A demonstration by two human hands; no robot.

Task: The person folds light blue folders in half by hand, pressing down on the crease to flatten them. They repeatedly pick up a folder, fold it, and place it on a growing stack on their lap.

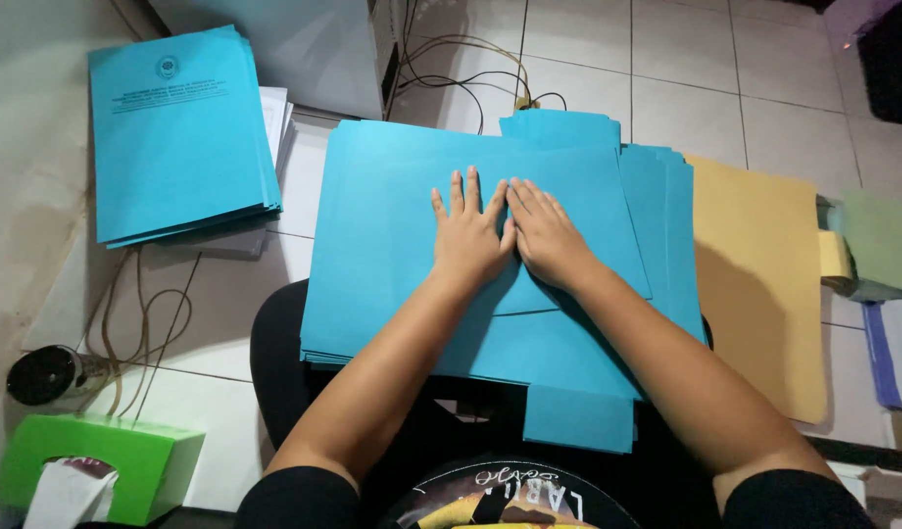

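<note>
A pile of large blue paper sheets (372, 235) lies on my lap and the tiled floor in the middle of the head view. My left hand (467, 238) rests flat on the top sheet, fingers spread. Right beside it, my right hand (546, 235) also presses flat on the same sheet, thumbs nearly touching. Neither hand holds anything. A folded blue flap (578, 416) hangs at the pile's near edge by my lap.
A stack of printed blue covers (176, 132) over white paper lies at the upper left. Yellow sheets (764, 294) lie right of the pile, with more coloured paper (887, 284) at the far right. A green tissue box (88, 470) and loose cables (137, 323) sit at the lower left.
</note>
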